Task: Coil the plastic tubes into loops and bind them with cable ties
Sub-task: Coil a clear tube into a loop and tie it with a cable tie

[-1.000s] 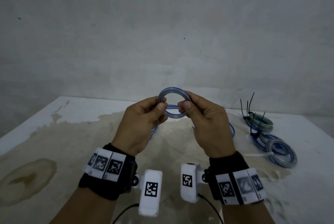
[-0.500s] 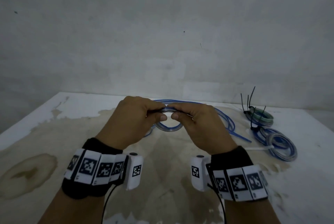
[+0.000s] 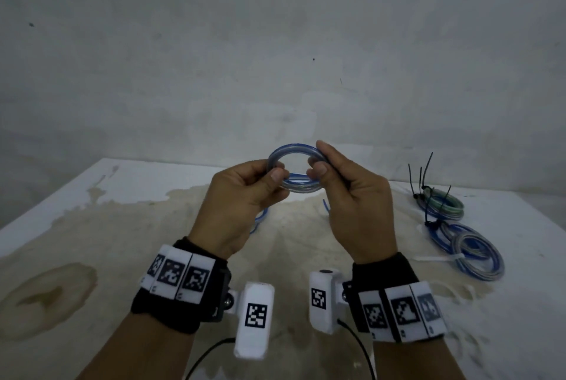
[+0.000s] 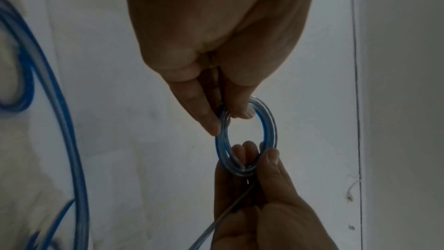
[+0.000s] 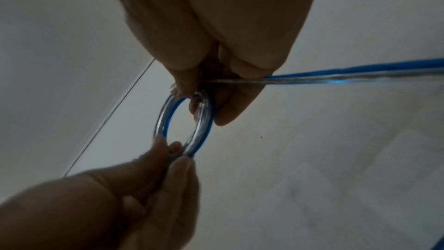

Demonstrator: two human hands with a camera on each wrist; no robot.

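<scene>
A small coil of clear blue plastic tube (image 3: 293, 150) stands upright in the air above the table, held between both hands. My left hand (image 3: 245, 192) pinches its left side with thumb and fingers. My right hand (image 3: 352, 192) pinches its right side, and the loose length of tube (image 5: 360, 75) runs out from under those fingers. The same coil (image 4: 247, 136) shows in the left wrist view, pinched at both ends. The coil (image 5: 185, 124) appears again in the right wrist view. More loose tube (image 4: 65, 121) trails on the table.
Two bound coils lie at the right of the stained white table (image 3: 92, 226): a greenish one (image 3: 444, 206) with black cable ties (image 3: 424, 171) sticking up, and a blue-grey one (image 3: 471, 254) with a white tie (image 3: 438, 258). A grey wall stands behind.
The hands dipped and tilted the coil flat half a second ago, then rose again; the coil now stands upright, facing me, still pinched by both hands.
</scene>
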